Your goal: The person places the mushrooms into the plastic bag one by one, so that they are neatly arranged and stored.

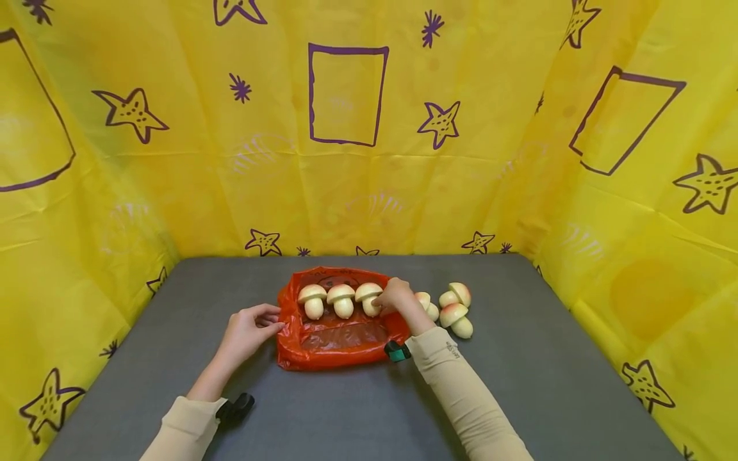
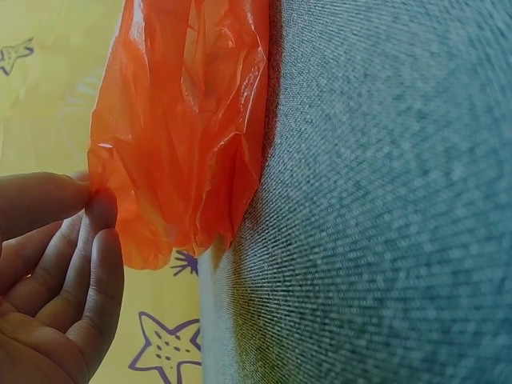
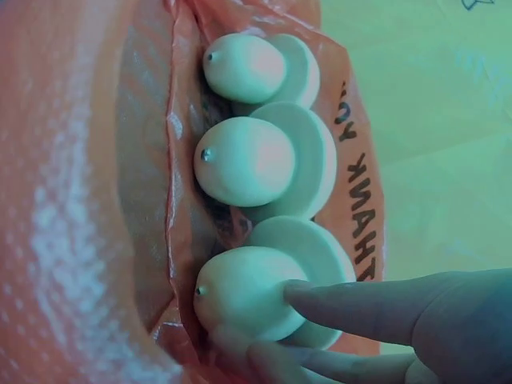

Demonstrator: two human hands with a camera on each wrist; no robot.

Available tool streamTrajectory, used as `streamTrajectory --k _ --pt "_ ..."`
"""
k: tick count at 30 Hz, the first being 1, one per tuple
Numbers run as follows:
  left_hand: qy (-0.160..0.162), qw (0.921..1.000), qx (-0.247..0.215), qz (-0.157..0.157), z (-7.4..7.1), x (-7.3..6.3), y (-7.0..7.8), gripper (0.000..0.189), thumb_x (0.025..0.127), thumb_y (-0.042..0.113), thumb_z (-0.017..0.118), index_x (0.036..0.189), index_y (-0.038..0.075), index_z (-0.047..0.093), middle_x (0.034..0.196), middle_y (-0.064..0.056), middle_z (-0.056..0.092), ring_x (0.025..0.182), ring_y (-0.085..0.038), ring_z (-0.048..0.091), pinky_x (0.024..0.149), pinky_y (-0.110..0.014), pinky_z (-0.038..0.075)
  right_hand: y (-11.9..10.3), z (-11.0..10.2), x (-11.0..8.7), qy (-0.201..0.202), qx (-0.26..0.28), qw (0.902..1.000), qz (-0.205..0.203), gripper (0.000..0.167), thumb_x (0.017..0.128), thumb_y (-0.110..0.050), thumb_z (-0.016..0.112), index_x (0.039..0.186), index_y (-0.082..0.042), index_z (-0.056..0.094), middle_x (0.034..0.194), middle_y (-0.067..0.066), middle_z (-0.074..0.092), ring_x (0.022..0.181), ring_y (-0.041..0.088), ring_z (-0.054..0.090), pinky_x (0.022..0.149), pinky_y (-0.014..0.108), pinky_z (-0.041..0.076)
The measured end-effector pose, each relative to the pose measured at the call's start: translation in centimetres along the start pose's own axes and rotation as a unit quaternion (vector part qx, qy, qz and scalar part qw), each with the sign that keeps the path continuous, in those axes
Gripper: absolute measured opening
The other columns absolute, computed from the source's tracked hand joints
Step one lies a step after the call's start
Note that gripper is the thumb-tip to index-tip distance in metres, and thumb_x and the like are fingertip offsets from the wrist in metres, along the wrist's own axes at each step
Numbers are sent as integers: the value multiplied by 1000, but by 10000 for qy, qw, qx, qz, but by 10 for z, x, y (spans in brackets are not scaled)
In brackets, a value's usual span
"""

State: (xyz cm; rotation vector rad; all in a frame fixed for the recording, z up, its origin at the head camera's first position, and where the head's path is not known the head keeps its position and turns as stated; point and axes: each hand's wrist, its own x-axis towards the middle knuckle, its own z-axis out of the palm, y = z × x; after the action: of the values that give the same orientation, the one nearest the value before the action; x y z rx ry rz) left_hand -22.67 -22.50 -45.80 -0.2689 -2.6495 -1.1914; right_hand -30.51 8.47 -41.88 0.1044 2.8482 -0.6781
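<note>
A red plastic bag (image 1: 323,360), spread into a boxy shape, lies on the table with dark lettering along its far side. Three toy mushrooms stand in a row inside it: a left one (image 1: 314,302), a middle one (image 1: 341,301) and a right one (image 1: 367,296), pale with reddish caps. My left hand (image 1: 249,331) pinches the bag's left edge between thumb and forefinger, clearest in the left wrist view. Reaching over the bag's right side, my right hand (image 1: 398,297) holds the right mushroom by its stem, its fingertips on the stem in the right wrist view.
More toy mushrooms (image 1: 455,318) lie on the grey table (image 1: 323,416) to the right of the bag, one partly hidden behind the right wrist. A yellow cloth (image 1: 277,198) with purple drawings hangs around the back and both sides.
</note>
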Motion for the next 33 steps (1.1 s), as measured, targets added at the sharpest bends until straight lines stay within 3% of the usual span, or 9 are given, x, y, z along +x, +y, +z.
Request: streamTrajectory --k 6,13,22,28,33 --pt "33 10000 23 56 1 0 0 24 78 12 77 99 2 70 85 -8 71 74 -15 66 64 -19 52 -1 -2 -1 170 -188 9997 75 47 73 -33 81 98 2 65 94 13 64 76 23 55 65 31 47" --pt "87 9999 34 98 2 -1 -1 23 78 11 77 98 3 70 84 -7 71 73 -15 66 63 -19 52 -2 -3 0 188 -192 9996 115 37 71 -31 82 89 -1 68 91 11 66 76 23 58 67 31 49" --pt "64 10000 12 65 1 0 -2 24 78 13 77 99 3 70 84 -7 71 73 -14 66 64 -18 52 1 -11 -8 384 279 9989 -52 23 74 -30 80 74 -8 74 79 6 69 87 31 61 76 37 51" --pt "56 10000 22 33 -1 0 -2 25 79 14 77 100 3 70 85 -7 71 73 -14 66 63 -19 52 3 -22 -20 459 710 9958 -353 22 77 -31 77 80 -10 78 92 8 72 96 33 60 79 39 51" --pt "54 10000 12 63 -1 0 -1 25 79 15 77 100 3 70 85 -8 71 74 -15 66 64 -19 52 4 -35 -31 404 1262 9904 -388 26 79 -30 76 91 -7 76 89 9 73 86 25 66 74 35 53"
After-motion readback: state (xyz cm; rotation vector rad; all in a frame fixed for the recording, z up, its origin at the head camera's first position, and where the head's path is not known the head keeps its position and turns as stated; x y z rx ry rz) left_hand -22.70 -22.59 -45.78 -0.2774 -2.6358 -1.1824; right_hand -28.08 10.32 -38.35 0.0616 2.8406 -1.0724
